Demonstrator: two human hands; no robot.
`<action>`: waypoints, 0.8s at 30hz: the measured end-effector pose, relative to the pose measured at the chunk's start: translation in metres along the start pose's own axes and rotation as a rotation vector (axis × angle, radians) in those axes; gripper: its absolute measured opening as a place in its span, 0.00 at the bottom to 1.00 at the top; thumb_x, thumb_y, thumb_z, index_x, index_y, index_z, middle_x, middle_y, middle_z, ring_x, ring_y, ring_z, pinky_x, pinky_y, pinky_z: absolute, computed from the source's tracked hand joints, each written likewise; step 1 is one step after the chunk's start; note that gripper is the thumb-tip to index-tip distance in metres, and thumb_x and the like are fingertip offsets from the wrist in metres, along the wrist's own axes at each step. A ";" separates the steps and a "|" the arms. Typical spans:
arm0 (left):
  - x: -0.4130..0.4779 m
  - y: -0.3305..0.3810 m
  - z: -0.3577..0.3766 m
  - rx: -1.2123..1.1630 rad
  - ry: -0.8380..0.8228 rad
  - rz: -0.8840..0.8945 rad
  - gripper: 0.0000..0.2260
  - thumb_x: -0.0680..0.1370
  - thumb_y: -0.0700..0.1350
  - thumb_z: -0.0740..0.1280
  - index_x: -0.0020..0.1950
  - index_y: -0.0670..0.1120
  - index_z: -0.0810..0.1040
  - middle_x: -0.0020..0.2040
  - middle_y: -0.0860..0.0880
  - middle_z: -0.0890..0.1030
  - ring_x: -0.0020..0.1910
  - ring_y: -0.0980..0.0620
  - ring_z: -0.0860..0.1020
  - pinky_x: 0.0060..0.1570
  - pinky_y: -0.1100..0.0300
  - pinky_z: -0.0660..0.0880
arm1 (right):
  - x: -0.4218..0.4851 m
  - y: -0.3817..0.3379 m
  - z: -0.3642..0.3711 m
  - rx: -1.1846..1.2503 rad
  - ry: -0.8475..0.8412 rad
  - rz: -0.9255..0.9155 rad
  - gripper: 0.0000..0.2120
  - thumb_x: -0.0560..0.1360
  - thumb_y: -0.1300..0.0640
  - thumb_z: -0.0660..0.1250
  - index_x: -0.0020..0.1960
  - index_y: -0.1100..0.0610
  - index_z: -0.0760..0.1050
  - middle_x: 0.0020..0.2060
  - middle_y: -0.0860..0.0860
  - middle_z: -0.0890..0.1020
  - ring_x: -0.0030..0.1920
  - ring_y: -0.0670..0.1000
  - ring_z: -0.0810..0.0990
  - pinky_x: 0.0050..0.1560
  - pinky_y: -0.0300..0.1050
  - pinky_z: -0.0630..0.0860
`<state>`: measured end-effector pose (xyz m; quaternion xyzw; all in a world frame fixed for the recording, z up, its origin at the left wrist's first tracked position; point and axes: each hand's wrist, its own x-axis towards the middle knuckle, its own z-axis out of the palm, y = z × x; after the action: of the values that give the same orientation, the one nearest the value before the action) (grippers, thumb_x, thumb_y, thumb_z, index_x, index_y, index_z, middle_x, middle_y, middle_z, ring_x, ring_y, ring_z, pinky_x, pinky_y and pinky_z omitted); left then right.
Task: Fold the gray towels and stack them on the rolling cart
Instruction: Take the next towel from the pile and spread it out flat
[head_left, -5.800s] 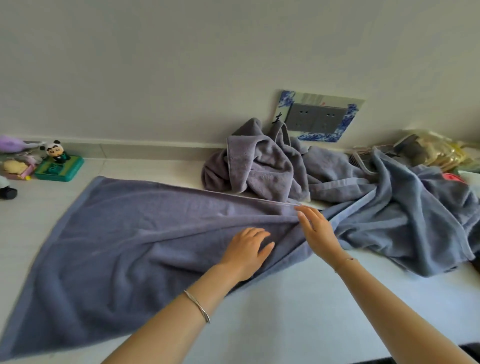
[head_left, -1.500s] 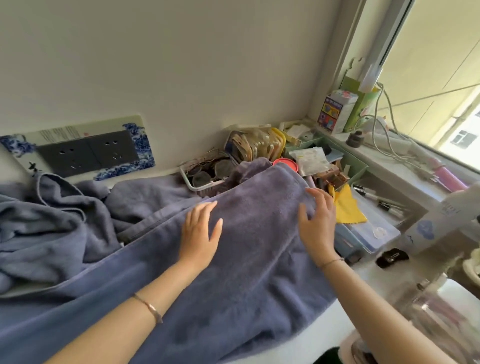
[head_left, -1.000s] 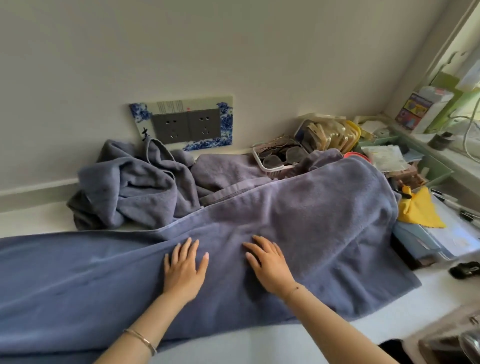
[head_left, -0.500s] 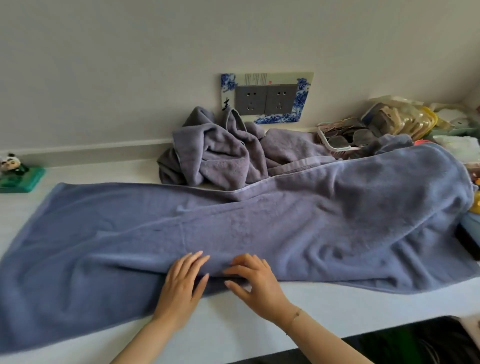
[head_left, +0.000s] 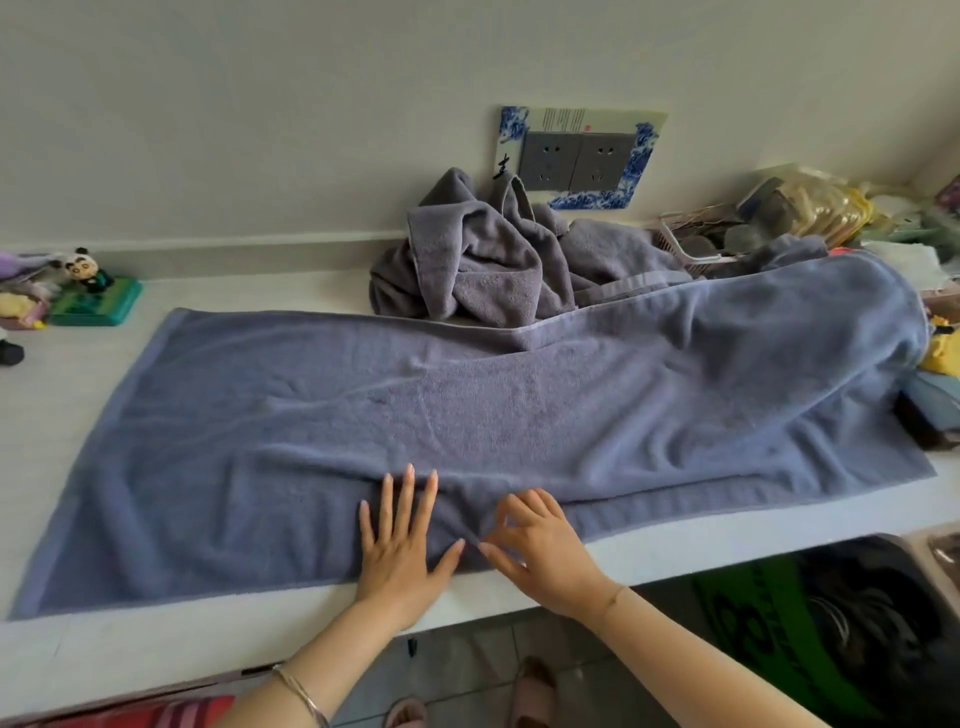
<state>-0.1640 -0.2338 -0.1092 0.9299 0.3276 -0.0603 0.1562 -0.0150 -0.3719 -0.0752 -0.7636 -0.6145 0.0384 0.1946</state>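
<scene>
Gray towel (head_left: 467, 415) lies spread along the countertop's (head_left: 156, 639) front edge, left hand (head_left: 400, 545) flat on it, right hand (head_left: 543, 553) beside, maybe pinching, can't tell. Right end's draped over clutter (head_left: 810, 208), so folding might drag stuff off.

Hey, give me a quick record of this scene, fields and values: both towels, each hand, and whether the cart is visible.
spread towel: lengthwise on the white counter, wrinkled, right end draped over clutter
crumpled towel: heaped behind it against the wall
left hand: flat on the spread towel, fingers straight
right hand: fingers bent on the towel near its front edge; pinch unclear
rolling cart: not in view
</scene>
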 end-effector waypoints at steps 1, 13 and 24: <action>-0.008 0.003 0.002 -0.001 0.009 0.006 0.36 0.75 0.70 0.42 0.78 0.51 0.50 0.78 0.47 0.51 0.77 0.47 0.44 0.70 0.47 0.43 | 0.002 -0.004 0.000 -0.002 -0.028 -0.016 0.16 0.78 0.43 0.60 0.39 0.49 0.81 0.41 0.45 0.74 0.43 0.47 0.69 0.53 0.41 0.67; 0.029 -0.108 -0.061 0.026 -0.030 -0.272 0.26 0.81 0.59 0.45 0.77 0.56 0.42 0.78 0.51 0.41 0.76 0.43 0.40 0.72 0.40 0.39 | 0.069 -0.048 0.039 0.086 -0.264 0.234 0.24 0.79 0.39 0.51 0.73 0.43 0.61 0.76 0.46 0.56 0.76 0.52 0.49 0.75 0.49 0.44; 0.017 -0.155 -0.082 0.040 0.224 -0.219 0.24 0.79 0.57 0.52 0.67 0.43 0.73 0.64 0.39 0.73 0.57 0.36 0.75 0.53 0.41 0.73 | 0.122 -0.079 0.058 0.108 -0.003 0.187 0.22 0.75 0.40 0.52 0.59 0.51 0.75 0.58 0.49 0.74 0.59 0.52 0.72 0.62 0.48 0.67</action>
<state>-0.2474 -0.0825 -0.0740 0.8925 0.4410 0.0207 0.0925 -0.0762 -0.2274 -0.0796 -0.8059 -0.5380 0.0906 0.2298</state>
